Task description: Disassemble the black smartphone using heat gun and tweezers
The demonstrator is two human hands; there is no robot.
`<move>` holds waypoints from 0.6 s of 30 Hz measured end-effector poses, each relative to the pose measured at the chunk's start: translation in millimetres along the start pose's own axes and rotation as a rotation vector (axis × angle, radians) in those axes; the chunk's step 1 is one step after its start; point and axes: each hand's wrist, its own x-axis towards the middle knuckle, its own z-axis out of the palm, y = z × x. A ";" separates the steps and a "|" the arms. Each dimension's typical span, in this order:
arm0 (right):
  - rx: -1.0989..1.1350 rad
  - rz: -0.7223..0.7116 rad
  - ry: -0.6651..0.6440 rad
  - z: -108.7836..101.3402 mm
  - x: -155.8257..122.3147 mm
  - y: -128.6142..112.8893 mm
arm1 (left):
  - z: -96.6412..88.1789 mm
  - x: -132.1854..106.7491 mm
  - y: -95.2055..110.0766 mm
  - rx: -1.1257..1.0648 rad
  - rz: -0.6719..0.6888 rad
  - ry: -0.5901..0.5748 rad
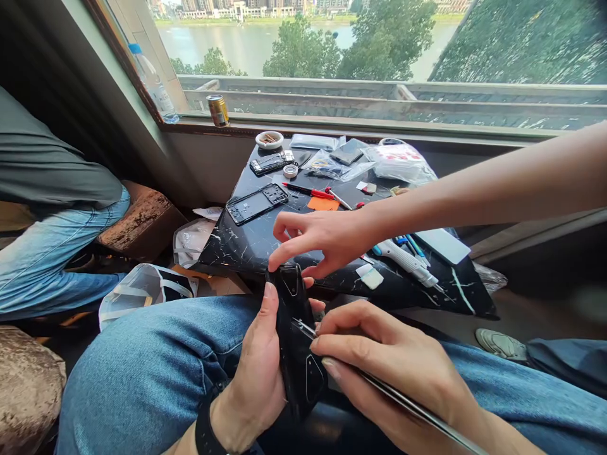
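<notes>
My left hand is closed around a black phone held upright over my lap, thumb along its left edge. My right hand pinches a thin metal tool whose tip rests against the phone's right side. Another person's hand reaches in from the right and touches the phone's top end with its fingertips.
A small black marble table carries a phone frame, another opened phone, red-handled tools, an orange pick, a white electric screwdriver, plastic bags and a small dish. A can and bottle stand on the windowsill. A seated person is at the left.
</notes>
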 end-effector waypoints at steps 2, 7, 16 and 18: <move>0.101 0.102 0.009 4.0 -0.7 -0.1 | -1.2 -1.0 -4.0 0.057 0.033 -0.002; 0.317 0.280 0.070 12.6 -2.0 3.2 | -1.8 -2.4 -11.0 0.183 0.167 -0.001; 0.283 0.307 0.093 24.4 -11.9 2.8 | -1.7 -7.2 -11.3 0.147 0.159 -0.011; 0.246 0.268 0.091 23.6 -11.2 2.2 | -1.1 -7.9 -9.6 0.116 0.164 -0.021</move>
